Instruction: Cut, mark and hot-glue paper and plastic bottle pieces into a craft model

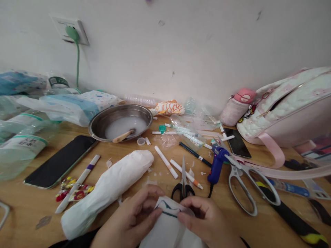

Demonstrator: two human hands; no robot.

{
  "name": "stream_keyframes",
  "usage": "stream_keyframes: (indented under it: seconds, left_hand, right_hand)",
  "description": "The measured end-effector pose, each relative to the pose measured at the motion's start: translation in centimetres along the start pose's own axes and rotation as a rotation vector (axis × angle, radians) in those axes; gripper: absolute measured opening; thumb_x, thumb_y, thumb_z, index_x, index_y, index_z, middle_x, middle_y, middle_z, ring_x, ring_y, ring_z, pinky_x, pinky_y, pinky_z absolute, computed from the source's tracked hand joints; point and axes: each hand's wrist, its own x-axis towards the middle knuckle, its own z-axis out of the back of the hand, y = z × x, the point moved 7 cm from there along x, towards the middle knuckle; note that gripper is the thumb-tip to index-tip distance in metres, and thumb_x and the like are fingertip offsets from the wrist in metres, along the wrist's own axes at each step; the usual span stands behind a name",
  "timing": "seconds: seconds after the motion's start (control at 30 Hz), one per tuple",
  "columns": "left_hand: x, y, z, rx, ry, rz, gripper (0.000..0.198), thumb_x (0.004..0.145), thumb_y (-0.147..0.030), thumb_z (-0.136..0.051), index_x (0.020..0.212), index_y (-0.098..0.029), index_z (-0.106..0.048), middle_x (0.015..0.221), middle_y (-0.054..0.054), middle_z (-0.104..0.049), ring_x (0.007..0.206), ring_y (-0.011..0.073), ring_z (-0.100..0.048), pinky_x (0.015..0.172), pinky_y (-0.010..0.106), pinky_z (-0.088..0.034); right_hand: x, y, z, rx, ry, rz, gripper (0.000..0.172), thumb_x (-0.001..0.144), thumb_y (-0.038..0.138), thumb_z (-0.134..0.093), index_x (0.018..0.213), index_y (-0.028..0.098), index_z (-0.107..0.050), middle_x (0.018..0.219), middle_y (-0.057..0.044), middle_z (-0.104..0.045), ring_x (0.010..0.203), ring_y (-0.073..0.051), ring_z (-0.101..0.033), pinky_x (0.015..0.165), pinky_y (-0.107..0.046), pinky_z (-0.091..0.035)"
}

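Observation:
A white sheet [168, 225] with dark green lines drawn near its top edge is held at the front of the table. My left hand [133, 215] pinches its left side between thumb and fingers. On the other side, my right hand [204, 217] grips it the same way. Just beyond the sheet lie small black-handled scissors [183, 184], blades pointing away. A long white wrapped form [111, 186] rests left of my left hand. White markers [166, 162] lie past the scissors. The sheet's lower part runs out of the picture.
A metal bowl [97, 125] of whitish liquid holds a wooden-handled brush [123, 135]. A blue glue gun [217, 165] and large grey scissors [241, 182] lie right. A phone [62, 162] and plastic bottles [23, 144] are left; an orange-white fish [170, 107] and pink bag [287, 110] stand behind.

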Motion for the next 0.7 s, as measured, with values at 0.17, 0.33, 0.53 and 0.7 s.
stream_keyframes:
  seconds: [0.17, 0.33, 0.53, 0.7]
  left_hand:
    - [0.5, -0.1, -1.0, -0.275, 0.091, 0.003, 0.034, 0.071, -0.041, -0.060, 0.097, -0.025, -0.044, 0.078, -0.001, -0.061, 0.073, 0.0146, -0.055, 0.063, 0.023, -0.042]
    - [0.8, 0.6, -1.2, -0.062, 0.093, 0.092, 0.017, 0.071, -0.033, -0.056, 0.075, -0.017, -0.051, 0.070, 0.000, -0.054, 0.068, 0.0148, -0.047, 0.062, 0.025, -0.038]
    - [0.9, 0.5, -0.7, 0.123, 0.050, 0.156, 0.017, 0.071, -0.033, -0.050, 0.067, -0.016, -0.051, 0.060, -0.003, -0.043, 0.059, 0.0136, -0.039, 0.055, 0.025, -0.033]
    - [1.2, 0.5, -0.6, -0.076, 0.001, 0.112, 0.013, 0.069, -0.030, -0.056, 0.073, -0.019, -0.051, 0.063, -0.004, -0.048, 0.062, 0.0130, -0.042, 0.056, 0.023, -0.034]
  right_hand:
    - [0.2, -0.8, -0.5, 0.022, -0.019, -0.039, 0.019, 0.060, 0.033, -0.068, 0.066, 0.016, -0.064, 0.054, 0.004, -0.048, 0.051, -0.009, -0.042, 0.048, -0.020, -0.031]
    - [0.0, -0.6, -0.5, -0.187, -0.098, -0.034, 0.011, 0.062, 0.026, -0.064, 0.068, 0.017, -0.066, 0.057, 0.002, -0.057, 0.058, -0.014, -0.052, 0.051, -0.021, -0.038]
    - [-0.6, 1.7, -1.0, -0.317, -0.186, 0.121, 0.017, 0.061, 0.018, -0.056, 0.073, 0.017, -0.069, 0.066, -0.003, -0.065, 0.062, -0.017, -0.058, 0.056, -0.023, -0.044]
    - [-0.9, 3.1, -1.4, -0.494, -0.220, 0.467, 0.019, 0.063, 0.008, -0.052, 0.070, 0.015, -0.068, 0.062, -0.003, -0.063, 0.059, -0.014, -0.058, 0.055, -0.020, -0.043]
